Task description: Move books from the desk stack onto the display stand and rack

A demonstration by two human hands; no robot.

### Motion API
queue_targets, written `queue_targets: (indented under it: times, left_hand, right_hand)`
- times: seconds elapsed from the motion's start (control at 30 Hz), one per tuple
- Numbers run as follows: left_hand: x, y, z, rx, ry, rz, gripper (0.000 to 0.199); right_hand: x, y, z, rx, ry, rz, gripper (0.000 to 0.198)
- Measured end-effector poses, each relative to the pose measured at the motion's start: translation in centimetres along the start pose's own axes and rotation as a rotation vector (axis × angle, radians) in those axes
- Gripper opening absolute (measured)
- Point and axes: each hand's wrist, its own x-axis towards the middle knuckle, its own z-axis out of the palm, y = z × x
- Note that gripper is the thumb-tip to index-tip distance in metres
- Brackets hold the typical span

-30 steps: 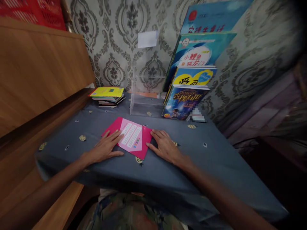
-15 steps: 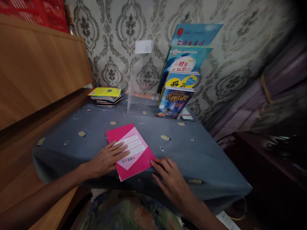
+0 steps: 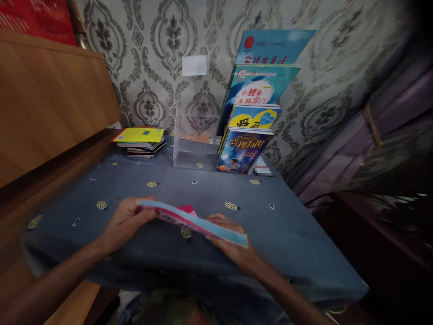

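Note:
Between my hands is a thin pink book (image 3: pixel 189 222), raised above the table and seen nearly edge-on, with a light blue strip along its near edge. My left hand (image 3: pixel 130 221) grips its left end, thumb on the near side. At the right end, my right hand (image 3: pixel 232 239) is closed round the book, its fingers partly hidden behind it. A clear acrylic rack (image 3: pixel 196 158) stands farther back. Its right side holds several upright books, the front one a dark blue book (image 3: pixel 242 151).
A stack of thin books (image 3: pixel 140 140) with a yellow one on top lies at the back left of the cloth-covered table (image 3: pixel 291 243). Left of the table rises a wooden cabinet (image 3: pixel 54 99) carrying a red basket (image 3: pixel 37 22). A curtain (image 3: pixel 341 149) hangs at the right.
The pink book was lying on the table under my left hand, with my right fingers at its corner. Now both hands hold it up, tilted edge-on. The view has shifted slightly.

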Motion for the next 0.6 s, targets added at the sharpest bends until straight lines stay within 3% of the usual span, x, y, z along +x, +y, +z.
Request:
queue_targets:
  times: [0.13,0.2,0.3,0.4,0.47,0.53,0.6]
  left_hand:
    - [4.2,1.3,0.2,-0.375,0.28,-0.089,0.043]
    - [6.5,0.5,0.1,-0.464,0.31,-0.135,0.041]
    - [9.2,-3.1,-0.4,-0.399,0.279,-0.237,0.045]
    - [10.0,-8.2,-1.6,0.008,0.189,-0.302,0.064]
    - [9.8,-10.8,-2.3,0.44,0.186,-0.188,0.067]
    - [9.4,-12.0,-2.4,0.737,0.091,-0.07,0.059]
    - [9.0,-11.8,-1.6,0.855,-0.079,0.03,0.05]
  right_hand:
    - [3.3,0.7,0.1,0.168,-0.071,0.188,0.038]
    - [4.5,1.1,-0.1,0.287,-0.127,0.272,0.043]
    - [5.5,2.3,-0.3,0.408,-0.213,0.407,0.054]
    - [5.7,3.6,-0.6,0.432,-0.331,0.552,0.058]
    - [5.7,4.0,-1.0,0.415,-0.392,0.613,0.054]
    - [5.9,4.2,-1.6,0.359,-0.422,0.636,0.049]
    - [6.1,4.1,-2.2,0.242,-0.425,0.632,0.047]
